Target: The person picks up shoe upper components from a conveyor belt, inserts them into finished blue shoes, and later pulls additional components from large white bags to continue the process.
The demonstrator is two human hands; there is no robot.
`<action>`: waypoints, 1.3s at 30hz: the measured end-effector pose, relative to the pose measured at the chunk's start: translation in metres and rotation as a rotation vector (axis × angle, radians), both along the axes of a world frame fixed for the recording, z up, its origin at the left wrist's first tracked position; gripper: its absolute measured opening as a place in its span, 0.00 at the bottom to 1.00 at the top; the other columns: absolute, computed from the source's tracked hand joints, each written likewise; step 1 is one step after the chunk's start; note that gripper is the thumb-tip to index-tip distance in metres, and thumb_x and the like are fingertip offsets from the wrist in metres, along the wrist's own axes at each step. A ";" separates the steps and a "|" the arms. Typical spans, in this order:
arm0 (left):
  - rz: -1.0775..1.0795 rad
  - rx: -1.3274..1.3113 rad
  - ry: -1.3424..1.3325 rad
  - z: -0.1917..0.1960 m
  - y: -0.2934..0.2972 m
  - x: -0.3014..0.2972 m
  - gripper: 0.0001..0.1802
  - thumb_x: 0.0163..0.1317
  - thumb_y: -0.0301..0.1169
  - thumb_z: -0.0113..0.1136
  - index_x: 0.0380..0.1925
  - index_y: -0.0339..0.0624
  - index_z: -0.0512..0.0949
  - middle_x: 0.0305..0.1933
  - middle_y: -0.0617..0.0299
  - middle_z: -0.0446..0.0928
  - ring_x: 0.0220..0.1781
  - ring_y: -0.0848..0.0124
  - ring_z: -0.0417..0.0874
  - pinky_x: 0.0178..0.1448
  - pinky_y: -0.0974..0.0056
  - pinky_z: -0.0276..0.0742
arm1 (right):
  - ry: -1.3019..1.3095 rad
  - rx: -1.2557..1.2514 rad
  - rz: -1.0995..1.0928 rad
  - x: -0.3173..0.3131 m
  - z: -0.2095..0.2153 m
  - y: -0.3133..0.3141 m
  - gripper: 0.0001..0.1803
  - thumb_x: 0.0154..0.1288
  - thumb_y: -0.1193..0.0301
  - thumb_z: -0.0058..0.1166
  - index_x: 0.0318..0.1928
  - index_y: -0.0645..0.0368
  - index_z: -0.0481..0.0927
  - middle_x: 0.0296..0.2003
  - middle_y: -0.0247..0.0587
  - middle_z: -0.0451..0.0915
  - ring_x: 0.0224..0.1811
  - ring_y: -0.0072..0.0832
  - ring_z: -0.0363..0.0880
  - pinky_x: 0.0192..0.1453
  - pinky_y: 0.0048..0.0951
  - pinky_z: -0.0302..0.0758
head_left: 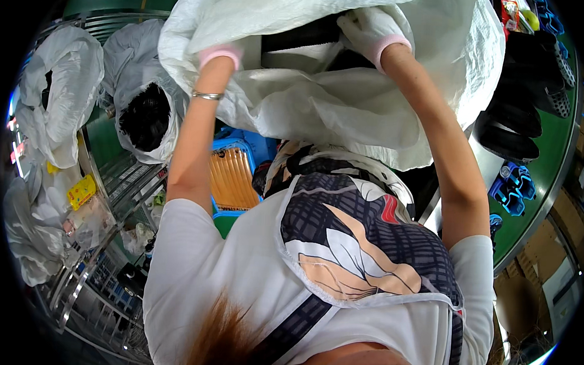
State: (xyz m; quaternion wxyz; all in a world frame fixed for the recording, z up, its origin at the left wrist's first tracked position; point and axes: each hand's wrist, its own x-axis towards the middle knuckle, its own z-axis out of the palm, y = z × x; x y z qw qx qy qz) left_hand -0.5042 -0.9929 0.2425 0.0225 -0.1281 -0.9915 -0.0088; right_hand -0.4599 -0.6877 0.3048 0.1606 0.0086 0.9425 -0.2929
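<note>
A large white woven sack [294, 108] spreads open in front of me, and both my hands reach into its mouth. My left hand [221, 54], in a white glove with a pink cuff, is blurred at the sack's left side. Folds of the sack hide its fingers. My right hand [369, 32], in a matching glove, bends its fingers at the right end of a black piece [300, 36] inside the sack. That piece has a pale grey panel [303, 58] below it; its exact kind cannot be made out.
Left, white sacks [57, 97] hang by a metal rack, one holding black items [144, 116]. A blue basket with a ribbed tan insert [233, 179] sits below. Right, a green worktop [546, 172] carries black shoe-like pieces [512, 129] and blue-and-black parts [515, 188]. Cardboard [537, 258] stands beyond.
</note>
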 end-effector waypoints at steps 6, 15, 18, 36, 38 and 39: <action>-0.264 0.128 -0.036 -0.024 0.084 0.028 0.21 0.68 0.40 0.47 0.55 0.42 0.76 0.53 0.43 0.79 0.54 0.45 0.79 0.59 0.46 0.74 | -0.085 -0.022 0.020 0.018 -0.057 -0.006 0.24 0.67 0.57 0.47 0.56 0.61 0.75 0.52 0.55 0.79 0.54 0.51 0.76 0.59 0.42 0.72; -0.072 0.309 -0.165 -0.017 0.117 0.040 0.28 0.70 0.49 0.44 0.60 0.42 0.72 0.59 0.42 0.75 0.59 0.44 0.76 0.63 0.46 0.70 | -0.158 -0.502 -0.134 0.030 -0.076 0.003 0.26 0.67 0.57 0.50 0.58 0.64 0.74 0.48 0.47 0.80 0.50 0.36 0.77 0.60 0.31 0.70; -0.015 0.165 -0.154 -0.072 0.063 0.027 0.31 0.69 0.51 0.44 0.65 0.44 0.68 0.70 0.49 0.66 0.69 0.49 0.67 0.72 0.49 0.61 | -0.290 -0.552 -0.133 0.034 -0.055 0.001 0.27 0.68 0.55 0.48 0.58 0.63 0.75 0.47 0.43 0.79 0.49 0.31 0.75 0.60 0.28 0.68; 0.014 0.040 -0.287 -0.059 0.042 0.018 0.32 0.69 0.52 0.45 0.68 0.46 0.65 0.70 0.53 0.66 0.70 0.53 0.66 0.73 0.52 0.60 | -0.254 -0.335 -0.056 0.049 -0.083 0.026 0.29 0.66 0.48 0.46 0.62 0.47 0.73 0.63 0.35 0.73 0.66 0.37 0.68 0.70 0.34 0.64; 0.062 -0.003 -0.303 -0.060 0.023 0.004 0.32 0.69 0.51 0.45 0.68 0.45 0.65 0.70 0.53 0.66 0.70 0.53 0.66 0.73 0.52 0.60 | -0.260 -0.357 -0.076 0.052 -0.078 0.030 0.29 0.66 0.48 0.46 0.62 0.48 0.73 0.62 0.35 0.74 0.66 0.37 0.68 0.69 0.34 0.64; 0.082 -0.017 -0.314 -0.060 0.016 -0.004 0.32 0.69 0.51 0.45 0.68 0.45 0.65 0.70 0.53 0.67 0.70 0.53 0.66 0.73 0.52 0.60 | -0.263 -0.362 -0.083 0.056 -0.076 0.032 0.29 0.66 0.48 0.46 0.62 0.48 0.73 0.62 0.35 0.74 0.66 0.37 0.68 0.69 0.34 0.64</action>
